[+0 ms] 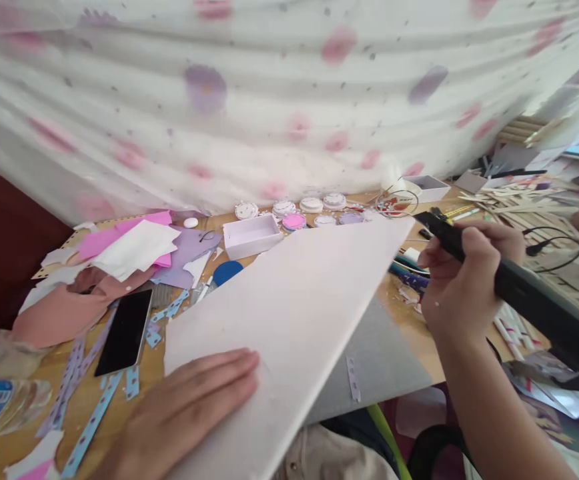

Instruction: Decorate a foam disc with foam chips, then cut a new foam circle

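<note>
My left hand [204,400] lies flat on a large white board [289,300], its fingers stretched out together. The board slants across the table, tilted, with its long straight edge on my right side. In my right hand [464,280] is a long black tool [544,303], with fingers closed around its narrow front part. Its dark tip is just off the board's far right corner, apart from it as far as I can see. The tool's exact kind is not clear. A grey mat [369,360] shows partly beneath the board, with a small punched lilac strip [352,379] on it.
A phone [125,332], coloured sheets [134,247] and punched strips lie at left, beside a plastic bottle [4,407]. Behind the board stand a small white box [252,236] and several round lids [294,221]. Wooden sticks [534,213] and cables [554,247] clutter the right.
</note>
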The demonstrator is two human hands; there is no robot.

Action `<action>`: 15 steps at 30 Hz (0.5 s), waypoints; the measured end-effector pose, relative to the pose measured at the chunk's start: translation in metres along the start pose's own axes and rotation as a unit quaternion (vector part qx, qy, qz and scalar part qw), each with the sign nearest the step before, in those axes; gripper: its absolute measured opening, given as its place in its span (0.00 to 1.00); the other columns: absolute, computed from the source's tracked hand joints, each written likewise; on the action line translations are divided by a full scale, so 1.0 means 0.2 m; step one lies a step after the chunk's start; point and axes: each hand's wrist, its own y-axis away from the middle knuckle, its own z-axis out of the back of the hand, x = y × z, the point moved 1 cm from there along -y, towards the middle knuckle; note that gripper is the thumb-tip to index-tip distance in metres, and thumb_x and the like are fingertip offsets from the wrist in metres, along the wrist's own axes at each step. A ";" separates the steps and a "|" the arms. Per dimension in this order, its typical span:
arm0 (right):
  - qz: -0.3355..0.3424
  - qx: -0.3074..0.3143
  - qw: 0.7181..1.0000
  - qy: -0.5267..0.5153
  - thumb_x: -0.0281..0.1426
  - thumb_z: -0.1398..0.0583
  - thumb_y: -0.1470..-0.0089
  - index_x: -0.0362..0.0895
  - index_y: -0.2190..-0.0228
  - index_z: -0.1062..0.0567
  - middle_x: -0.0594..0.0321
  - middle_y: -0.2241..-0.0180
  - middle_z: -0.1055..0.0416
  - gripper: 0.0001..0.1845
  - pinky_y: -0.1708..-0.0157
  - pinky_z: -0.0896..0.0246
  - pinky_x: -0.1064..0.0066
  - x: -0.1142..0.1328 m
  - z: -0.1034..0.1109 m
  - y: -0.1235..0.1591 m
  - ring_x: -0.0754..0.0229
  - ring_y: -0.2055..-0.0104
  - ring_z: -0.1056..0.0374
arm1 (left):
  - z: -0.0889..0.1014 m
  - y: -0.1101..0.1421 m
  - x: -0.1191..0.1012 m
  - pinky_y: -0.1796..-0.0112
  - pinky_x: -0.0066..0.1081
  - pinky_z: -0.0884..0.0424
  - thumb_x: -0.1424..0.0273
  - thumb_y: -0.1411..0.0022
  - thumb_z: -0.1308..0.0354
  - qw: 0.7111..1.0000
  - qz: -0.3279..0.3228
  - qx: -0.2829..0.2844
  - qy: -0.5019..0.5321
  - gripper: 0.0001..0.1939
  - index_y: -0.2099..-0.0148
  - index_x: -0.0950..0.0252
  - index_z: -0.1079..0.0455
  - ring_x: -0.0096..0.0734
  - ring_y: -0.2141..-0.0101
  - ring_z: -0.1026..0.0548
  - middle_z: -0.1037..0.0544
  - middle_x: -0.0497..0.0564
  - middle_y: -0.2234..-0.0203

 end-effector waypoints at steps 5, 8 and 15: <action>-0.005 0.031 0.999 -0.016 0.27 0.43 0.53 0.44 0.70 0.32 0.70 0.75 0.35 0.05 0.85 0.46 0.76 0.04 0.11 0.07 0.68 0.80 0.38 | -0.27 -0.04 -0.01 0.36 0.41 0.49 0.79 0.35 0.54 0.991 -0.049 0.084 -0.096 0.32 0.31 0.55 0.51 0.33 0.36 0.43 0.40 0.46 0.35; -0.036 0.125 0.991 0.000 0.28 0.42 0.50 0.44 0.68 0.30 0.71 0.79 0.36 0.04 0.83 0.47 0.75 0.00 0.18 0.19 0.67 0.81 0.39 | -0.41 0.00 0.13 0.36 0.51 0.55 0.63 0.37 0.45 0.984 0.042 0.110 -0.136 0.39 0.29 0.60 0.58 0.45 0.33 0.51 0.51 0.57 0.32; -0.194 0.412 0.887 0.080 0.33 0.41 0.44 0.46 0.64 0.30 0.68 0.76 0.35 0.05 0.77 0.46 0.74 -0.14 0.27 0.61 0.65 0.77 0.40 | -0.49 0.04 0.28 0.36 0.52 0.59 0.43 0.66 0.31 0.970 0.086 0.215 -0.074 0.76 0.29 0.64 0.77 0.54 0.32 0.64 0.66 0.67 0.31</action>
